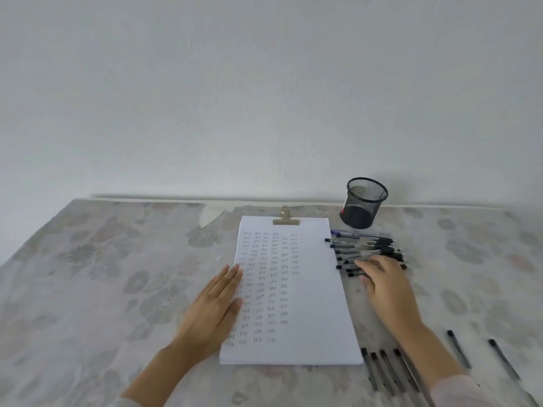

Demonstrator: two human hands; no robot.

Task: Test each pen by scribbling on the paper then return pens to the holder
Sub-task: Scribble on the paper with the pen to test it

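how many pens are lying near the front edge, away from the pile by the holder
6: four pens side by side right of the paper's near corner, two single ones further right. The right forearm crosses the row, so more may be hidden.

- The paper (305, 289) is white, covered with columns of small dark tally-like marks.
- The holder (364, 202) is black wire mesh.
- The clip (286, 218) is brass-coloured.
- The pens (364, 249) are grey-barrelled with black caps.
- The tablecloth (102, 274) is pale grey with a faded floral print.
- The wall (235, 98) is plain off-white.
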